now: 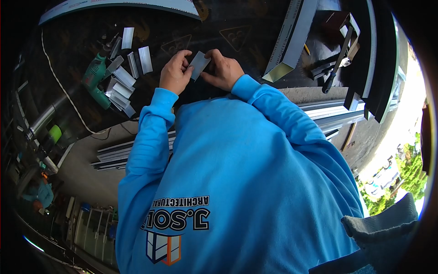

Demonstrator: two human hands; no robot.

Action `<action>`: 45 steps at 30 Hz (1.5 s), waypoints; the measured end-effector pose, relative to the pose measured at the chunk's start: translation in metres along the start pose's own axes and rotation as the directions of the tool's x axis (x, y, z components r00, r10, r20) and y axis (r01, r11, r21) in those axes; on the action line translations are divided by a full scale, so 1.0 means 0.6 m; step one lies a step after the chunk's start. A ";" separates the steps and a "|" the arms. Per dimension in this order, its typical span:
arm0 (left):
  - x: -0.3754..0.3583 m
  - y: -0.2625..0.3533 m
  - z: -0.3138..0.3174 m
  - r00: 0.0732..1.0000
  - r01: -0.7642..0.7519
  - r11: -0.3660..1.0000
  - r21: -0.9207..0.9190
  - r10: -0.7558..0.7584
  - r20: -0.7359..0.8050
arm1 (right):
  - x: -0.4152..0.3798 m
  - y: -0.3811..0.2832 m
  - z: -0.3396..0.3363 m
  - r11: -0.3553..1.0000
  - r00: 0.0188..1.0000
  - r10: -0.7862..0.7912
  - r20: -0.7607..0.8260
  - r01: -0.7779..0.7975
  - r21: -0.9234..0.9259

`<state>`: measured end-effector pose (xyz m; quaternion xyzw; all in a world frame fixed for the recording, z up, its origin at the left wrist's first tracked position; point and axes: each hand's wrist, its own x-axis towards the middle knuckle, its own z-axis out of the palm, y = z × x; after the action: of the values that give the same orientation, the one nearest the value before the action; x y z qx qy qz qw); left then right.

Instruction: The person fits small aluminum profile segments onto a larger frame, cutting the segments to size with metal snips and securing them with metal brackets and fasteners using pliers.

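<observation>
Between both hands, over the dark table, is a short flat piece of grey metal profile [199,65]. My left hand [175,73] pinches its left edge with thumb and fingers. On the opposite edge, my right hand [222,71] grips it near the upper corner, thumb lower down. To the left of my hands lie more short cut pieces: an upright one [145,60], another [128,38] farther back, and a heap of silvery pieces [121,91]. Beside that heap rests a green power drill [95,75] on its side.
A long boxy profile [292,41] with printed film lies at the right, a hand tool with a dark handle [329,82] beyond it. Another long profile [118,5] spans the back. A pale cord [64,89] crosses the left side. Long profiles [114,155] are stacked below the table.
</observation>
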<state>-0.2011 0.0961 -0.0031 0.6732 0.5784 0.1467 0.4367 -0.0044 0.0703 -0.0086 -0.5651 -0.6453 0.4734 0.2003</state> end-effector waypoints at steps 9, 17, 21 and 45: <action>-0.001 -0.001 -0.001 1.000 -0.005 1.000 0.010 0.005 -0.003 | 0.003 0.003 -0.001 0.998 0.999 -0.041 0.018 0.042 -0.055; -0.004 0.000 0.000 1.000 -0.014 0.998 0.056 0.015 -0.014 | 0.003 0.001 -0.001 0.992 0.995 -0.098 0.001 0.098 -0.081; -0.004 -0.001 0.003 0.999 -0.038 0.999 0.030 0.039 -0.031 | 0.004 0.000 -0.001 0.991 0.997 -0.082 0.006 0.083 -0.105; 0.007 0.012 -0.012 0.997 -0.007 0.996 0.092 -0.001 0.083 | 0.016 0.001 0.006 0.996 0.999 0.024 -0.027 -0.027 -0.085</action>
<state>-0.2003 0.1032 0.0050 0.6991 0.5648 0.0923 0.4286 -0.0098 0.0777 -0.0135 -0.5875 -0.6549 0.4406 0.1785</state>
